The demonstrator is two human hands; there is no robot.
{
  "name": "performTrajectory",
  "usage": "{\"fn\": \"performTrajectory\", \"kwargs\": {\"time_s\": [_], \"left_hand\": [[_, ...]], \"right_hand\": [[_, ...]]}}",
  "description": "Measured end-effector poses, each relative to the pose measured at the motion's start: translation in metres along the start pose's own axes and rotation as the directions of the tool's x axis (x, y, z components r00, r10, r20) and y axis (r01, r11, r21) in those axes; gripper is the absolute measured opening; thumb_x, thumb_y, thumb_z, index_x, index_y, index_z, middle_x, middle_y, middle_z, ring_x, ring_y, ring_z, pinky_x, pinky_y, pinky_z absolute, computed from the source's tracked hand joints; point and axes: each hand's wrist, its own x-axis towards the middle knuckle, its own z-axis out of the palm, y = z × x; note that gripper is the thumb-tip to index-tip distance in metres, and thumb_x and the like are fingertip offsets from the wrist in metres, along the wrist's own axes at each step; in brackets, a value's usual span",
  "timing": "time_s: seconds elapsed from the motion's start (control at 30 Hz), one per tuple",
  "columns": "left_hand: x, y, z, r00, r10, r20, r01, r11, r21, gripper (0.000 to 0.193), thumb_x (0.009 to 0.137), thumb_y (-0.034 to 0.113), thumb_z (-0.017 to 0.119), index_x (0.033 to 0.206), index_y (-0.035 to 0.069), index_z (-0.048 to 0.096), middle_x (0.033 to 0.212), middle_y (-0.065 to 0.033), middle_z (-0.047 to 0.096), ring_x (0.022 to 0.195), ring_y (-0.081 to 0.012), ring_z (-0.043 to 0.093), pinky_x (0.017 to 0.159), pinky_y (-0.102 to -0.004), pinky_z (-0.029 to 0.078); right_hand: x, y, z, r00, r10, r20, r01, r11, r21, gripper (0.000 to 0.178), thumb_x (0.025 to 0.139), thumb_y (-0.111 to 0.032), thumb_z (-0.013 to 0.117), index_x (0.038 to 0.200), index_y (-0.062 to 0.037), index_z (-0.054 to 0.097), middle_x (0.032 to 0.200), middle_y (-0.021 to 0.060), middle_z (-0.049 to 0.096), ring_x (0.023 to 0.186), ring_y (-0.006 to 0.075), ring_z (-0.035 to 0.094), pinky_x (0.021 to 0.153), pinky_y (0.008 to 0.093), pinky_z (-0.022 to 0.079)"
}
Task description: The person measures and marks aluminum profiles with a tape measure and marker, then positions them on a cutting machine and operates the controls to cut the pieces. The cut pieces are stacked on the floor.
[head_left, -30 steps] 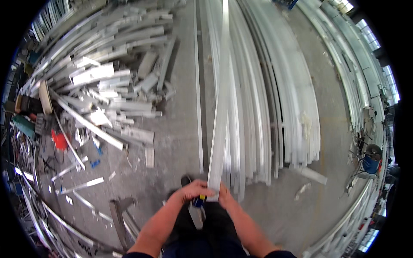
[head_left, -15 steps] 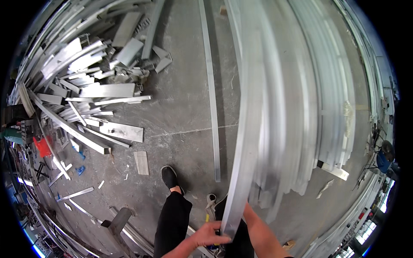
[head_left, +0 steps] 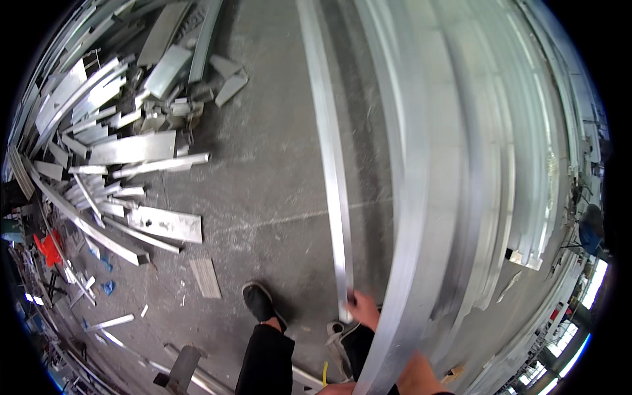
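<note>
My right hand (head_left: pixel 363 309) reaches across beneath a wide aluminium profile and grips the near end of a narrow aluminium bar (head_left: pixel 334 191). Its fingers close round the bar; the profile hides part of my right forearm (head_left: pixel 421 376). At the lower edge, only a sliver of my left hand (head_left: pixel 336 390) shows, against the near end of the wide aluminium profile (head_left: pixel 401 309); its fingers are largely out of the picture. That profile slants upward beside a stack of long aluminium profiles (head_left: pixel 487 197), blurred by motion.
Aluminium offcuts (head_left: pixel 131 148) lie heaped on the left. A flat, grooved piece (head_left: pixel 205 278) rests on the concrete floor near my shoe (head_left: pixel 258 301). A short dark metal section (head_left: pixel 183 368) is at the lower left, and a red cloth-like item (head_left: pixel 48 249) at far left.
My right hand has come out from behind the wide profile and taken hold of the narrow bar, which looks raised. My left hand and the wide profile's end have moved down toward the lower edge.
</note>
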Motion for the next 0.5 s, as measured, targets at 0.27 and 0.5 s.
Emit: {"fn": "performTrajectory", "kwargs": {"time_s": [0.27, 0.5], "left_hand": [[-0.004, 0.023, 0.039, 0.977, 0.107, 0.184, -0.050, 0.956, -0.289, 0.040, 0.075, 0.028, 0.082, 0.102, 0.002, 0.068, 0.099, -0.0064, 0.069, 0.091, -0.0167, 0.063, 0.078, -0.0342, 0.050], [-0.021, 0.011, 0.025, 0.936, -0.154, 0.316, 0.281, 0.868, -0.410, 0.028, 0.071, 0.006, 0.080, 0.093, 0.002, 0.063, 0.062, -0.0031, 0.059, 0.046, -0.0089, 0.054, 0.035, -0.0238, 0.035]], "right_hand": [[-0.106, -0.038, -0.025, 0.998, 0.002, 0.062, -0.029, 0.896, 0.443, 0.030, 0.091, -0.015, 0.065, 0.118, -0.0008, 0.062, 0.107, 0.0099, 0.068, 0.093, 0.0207, 0.065, 0.080, 0.0324, 0.053], [-0.161, -0.091, -0.085, 0.933, 0.107, -0.343, 0.063, 0.891, 0.450, 0.045, 0.066, -0.025, 0.083, 0.091, 0.0049, 0.062, 0.083, 0.0147, 0.069, 0.074, 0.0246, 0.067, 0.065, 0.0388, 0.052]]}}
